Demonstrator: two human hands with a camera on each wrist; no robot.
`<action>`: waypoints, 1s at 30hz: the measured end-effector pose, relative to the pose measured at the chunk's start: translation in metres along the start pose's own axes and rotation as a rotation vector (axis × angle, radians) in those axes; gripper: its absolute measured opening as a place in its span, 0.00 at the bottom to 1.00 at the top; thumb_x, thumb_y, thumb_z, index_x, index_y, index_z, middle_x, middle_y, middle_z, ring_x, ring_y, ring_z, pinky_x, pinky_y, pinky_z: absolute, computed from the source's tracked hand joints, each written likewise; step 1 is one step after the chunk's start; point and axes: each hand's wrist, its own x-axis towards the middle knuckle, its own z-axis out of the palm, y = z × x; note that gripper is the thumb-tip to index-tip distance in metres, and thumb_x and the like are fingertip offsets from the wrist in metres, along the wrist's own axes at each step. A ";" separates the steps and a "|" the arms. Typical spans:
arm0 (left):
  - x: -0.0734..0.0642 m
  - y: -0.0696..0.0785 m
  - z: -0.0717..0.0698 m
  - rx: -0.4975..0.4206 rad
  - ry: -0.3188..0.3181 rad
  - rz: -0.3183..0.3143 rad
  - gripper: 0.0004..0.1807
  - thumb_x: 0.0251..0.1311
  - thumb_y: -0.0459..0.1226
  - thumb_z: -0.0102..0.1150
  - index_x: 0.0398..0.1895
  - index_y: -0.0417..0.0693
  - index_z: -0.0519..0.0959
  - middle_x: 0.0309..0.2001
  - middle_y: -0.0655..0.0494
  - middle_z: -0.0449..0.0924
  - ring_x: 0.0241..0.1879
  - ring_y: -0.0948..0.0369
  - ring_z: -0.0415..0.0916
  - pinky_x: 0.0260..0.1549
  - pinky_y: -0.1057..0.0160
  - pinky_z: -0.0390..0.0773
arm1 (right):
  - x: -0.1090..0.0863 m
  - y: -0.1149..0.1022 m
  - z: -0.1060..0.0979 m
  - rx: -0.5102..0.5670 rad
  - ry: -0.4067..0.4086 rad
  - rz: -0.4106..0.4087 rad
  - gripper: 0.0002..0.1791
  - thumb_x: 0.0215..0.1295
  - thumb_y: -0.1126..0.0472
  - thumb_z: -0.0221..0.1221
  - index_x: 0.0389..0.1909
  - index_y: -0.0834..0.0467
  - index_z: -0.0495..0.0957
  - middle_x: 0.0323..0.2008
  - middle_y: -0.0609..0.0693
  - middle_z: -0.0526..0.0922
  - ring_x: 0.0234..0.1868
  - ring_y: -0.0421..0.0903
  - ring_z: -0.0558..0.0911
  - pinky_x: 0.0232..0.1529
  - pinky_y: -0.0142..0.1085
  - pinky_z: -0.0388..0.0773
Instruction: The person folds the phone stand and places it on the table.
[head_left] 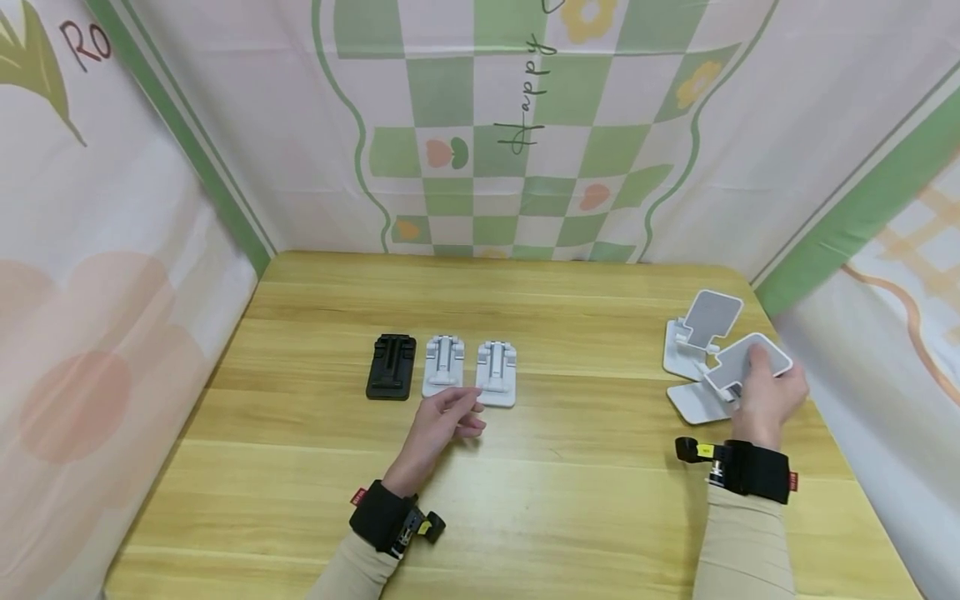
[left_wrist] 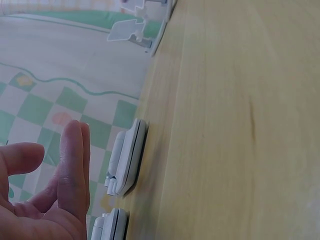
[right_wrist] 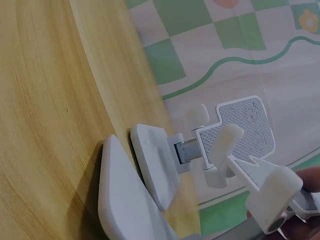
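Observation:
At the right side of the table my right hand (head_left: 768, 404) grips an unfolded white phone stand (head_left: 697, 403) by its upper plate, thumb across the grey pad. In the right wrist view this stand's base (right_wrist: 125, 200) tilts, with a shadow beneath it. Just behind is a second unfolded white phone stand (head_left: 714, 318), its plate raised. My left hand (head_left: 442, 423) holds nothing, its fingers loosely bent in front of two folded white phone stands (head_left: 444, 363) (head_left: 497, 372). To their left lies a folded black phone stand (head_left: 392, 367).
A wooden table (head_left: 585, 492) carries all the stands. Patterned cloth (head_left: 517, 192) hangs along the table's back edge and both sides. Black cameras on straps (head_left: 757, 472) sit around both wrists.

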 end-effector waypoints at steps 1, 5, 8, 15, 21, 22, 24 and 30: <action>0.000 0.000 0.000 -0.001 0.000 -0.001 0.26 0.62 0.48 0.56 0.58 0.40 0.74 0.47 0.35 0.76 0.36 0.54 0.81 0.39 0.59 0.83 | 0.000 0.001 0.000 0.001 0.000 -0.016 0.19 0.53 0.60 0.67 0.48 0.54 0.79 0.43 0.40 0.78 0.46 0.35 0.77 0.47 0.22 0.72; 0.000 0.000 0.000 -0.006 -0.002 -0.003 0.26 0.62 0.48 0.56 0.57 0.39 0.74 0.48 0.34 0.76 0.36 0.54 0.81 0.39 0.60 0.83 | -0.002 0.003 0.000 -0.019 0.001 -0.059 0.18 0.55 0.60 0.66 0.49 0.54 0.80 0.41 0.40 0.79 0.45 0.35 0.78 0.50 0.24 0.72; 0.000 0.000 0.000 -0.006 -0.003 -0.001 0.26 0.63 0.47 0.56 0.57 0.39 0.74 0.48 0.33 0.76 0.36 0.55 0.81 0.39 0.60 0.83 | -0.003 0.003 0.001 -0.058 0.007 -0.082 0.18 0.57 0.59 0.65 0.49 0.53 0.80 0.41 0.39 0.78 0.46 0.35 0.77 0.52 0.25 0.70; 0.001 -0.001 -0.001 -0.006 -0.004 0.000 0.26 0.63 0.47 0.55 0.57 0.39 0.74 0.48 0.32 0.76 0.36 0.55 0.81 0.38 0.60 0.83 | -0.004 0.002 0.003 -0.109 0.020 -0.122 0.17 0.56 0.59 0.65 0.48 0.53 0.81 0.39 0.39 0.79 0.44 0.34 0.77 0.50 0.25 0.70; 0.001 -0.001 -0.001 -0.003 -0.004 0.000 0.26 0.63 0.47 0.55 0.57 0.38 0.74 0.47 0.33 0.76 0.36 0.55 0.81 0.39 0.60 0.83 | -0.007 -0.003 0.003 -0.206 0.040 -0.223 0.15 0.55 0.55 0.66 0.44 0.52 0.82 0.34 0.37 0.79 0.41 0.33 0.76 0.46 0.25 0.69; 0.001 -0.001 -0.001 -0.003 -0.005 0.001 0.26 0.63 0.47 0.55 0.57 0.38 0.73 0.48 0.33 0.76 0.36 0.55 0.81 0.39 0.60 0.83 | -0.008 -0.004 0.003 -0.218 0.038 -0.234 0.14 0.55 0.55 0.66 0.43 0.52 0.82 0.34 0.36 0.79 0.41 0.33 0.76 0.46 0.24 0.69; 0.001 -0.001 -0.001 -0.001 -0.006 0.000 0.26 0.63 0.47 0.55 0.57 0.38 0.74 0.48 0.33 0.76 0.36 0.55 0.81 0.39 0.60 0.83 | -0.010 -0.006 0.003 -0.243 0.040 -0.269 0.13 0.55 0.54 0.66 0.42 0.52 0.82 0.32 0.35 0.79 0.40 0.33 0.76 0.44 0.24 0.68; 0.002 -0.001 0.000 0.010 -0.002 -0.008 0.25 0.63 0.48 0.55 0.56 0.40 0.74 0.48 0.33 0.76 0.36 0.54 0.81 0.39 0.59 0.83 | -0.023 -0.013 0.009 -0.213 0.033 -0.350 0.10 0.56 0.57 0.65 0.38 0.54 0.82 0.29 0.37 0.79 0.36 0.34 0.75 0.40 0.25 0.67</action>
